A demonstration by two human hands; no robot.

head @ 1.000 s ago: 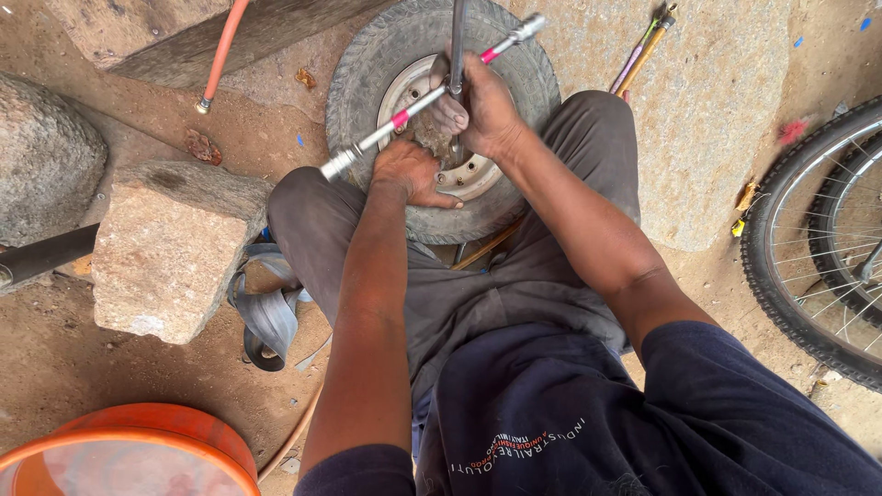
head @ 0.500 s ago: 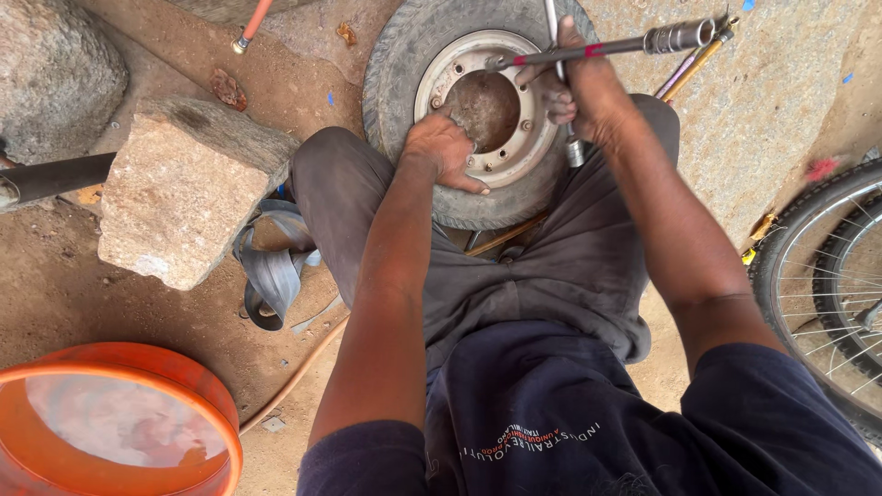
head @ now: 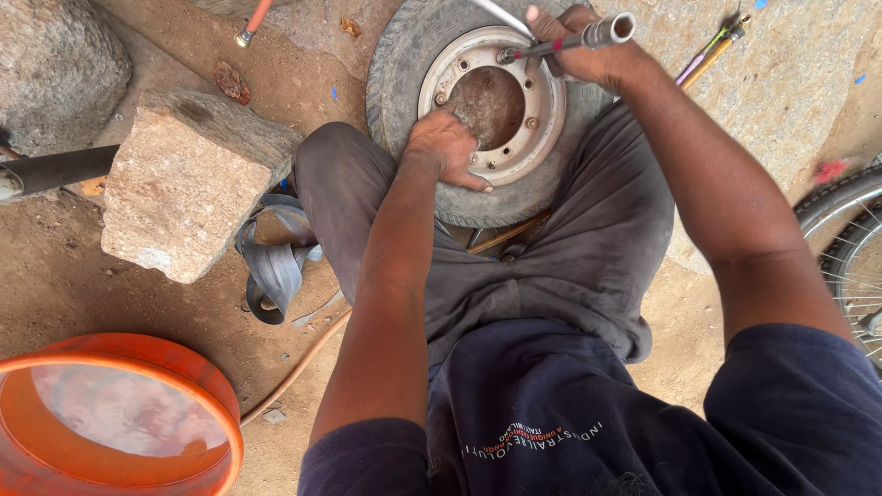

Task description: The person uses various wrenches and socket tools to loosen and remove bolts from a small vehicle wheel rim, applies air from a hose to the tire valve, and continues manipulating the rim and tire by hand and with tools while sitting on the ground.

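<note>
1. While you sit on the dirt ground [head: 110, 294], the small wheel [head: 478, 110] lies flat between your knees, its worn tyre [head: 395, 83] resting against your grey trousers [head: 570, 257].
2. Your left hand [head: 446, 147] rests on the near side of the pale metal rim [head: 542, 138], fingers curled over the edge of the rusty centre hole; it presses there and grips no tool.
3. Your right hand [head: 588, 55] is clenched around the metal wrench [head: 570, 41] at the far side of the wheel. One bar of the wrench runs from the rim up past your fist and ends in an open socket at the upper right; a second bar slants off toward the top edge of the view.
4. A rough stone block [head: 184, 184] sits to your left, with a bigger rock [head: 55, 64] behind it and a dark pipe [head: 55, 170] poking out between them.
5. A limp strip of rubber tube [head: 271, 266] lies beside your left knee, just against the block.
6. An orange tub [head: 110, 413] holding cloudy water sits at the lower left, well apart from the wheel.
7. Part of a bicycle wheel [head: 845, 239] shows at the right edge, beside your right arm.
</note>
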